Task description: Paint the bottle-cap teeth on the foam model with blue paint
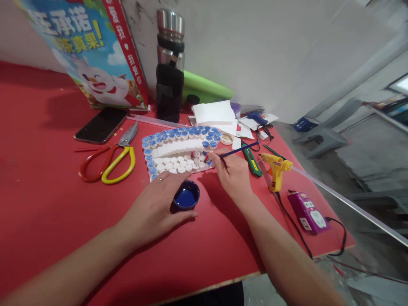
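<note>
My right hand [232,173] pinches a thin paintbrush with a blue handle [240,149], its tip down at the right part of a craft piece. That piece is a board set with rolled white paper discs [181,165]; those around its edge have blue-painted tops [183,134]. A strip of folded white paper [174,147] runs across its middle. With thumb and fingers around it, my left hand [156,204] grips a small cup of blue paint [186,196] in front of the board. The left fingertips reach the board's near edge and cover part of it.
Scissors [110,163] and a phone [101,124] lie to the left. Behind stand a tumbler [170,72] and a printed box [92,55]. On the right are a green utility knife [252,160], a yellow glue gun [276,169], a purple power strip [308,212] and cords.
</note>
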`<state>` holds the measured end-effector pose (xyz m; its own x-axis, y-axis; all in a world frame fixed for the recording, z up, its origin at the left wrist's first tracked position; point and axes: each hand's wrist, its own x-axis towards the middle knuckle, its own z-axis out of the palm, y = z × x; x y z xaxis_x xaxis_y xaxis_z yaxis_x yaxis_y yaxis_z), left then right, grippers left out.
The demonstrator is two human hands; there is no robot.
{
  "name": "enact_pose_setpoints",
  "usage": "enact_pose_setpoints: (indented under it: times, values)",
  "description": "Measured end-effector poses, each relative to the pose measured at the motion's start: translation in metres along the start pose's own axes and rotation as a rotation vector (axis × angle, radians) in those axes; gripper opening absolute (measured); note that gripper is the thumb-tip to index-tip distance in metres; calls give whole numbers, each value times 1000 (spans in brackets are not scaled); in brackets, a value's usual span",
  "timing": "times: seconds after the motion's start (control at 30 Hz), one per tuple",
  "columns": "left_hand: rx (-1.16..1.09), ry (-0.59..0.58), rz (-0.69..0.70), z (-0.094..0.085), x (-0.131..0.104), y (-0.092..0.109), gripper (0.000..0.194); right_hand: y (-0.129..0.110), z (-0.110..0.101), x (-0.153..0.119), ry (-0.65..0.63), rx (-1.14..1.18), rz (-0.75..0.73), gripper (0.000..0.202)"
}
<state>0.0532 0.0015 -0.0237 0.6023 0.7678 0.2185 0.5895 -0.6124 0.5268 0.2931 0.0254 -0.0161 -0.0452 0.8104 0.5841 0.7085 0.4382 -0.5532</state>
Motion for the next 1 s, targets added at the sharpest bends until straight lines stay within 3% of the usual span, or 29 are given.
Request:
enact_pose_setpoints:
  times: [1.0]
  values:
    - [9, 13, 13, 2, -1, -2, 79, -3, -4, -1, 36, -57, -27, 32]
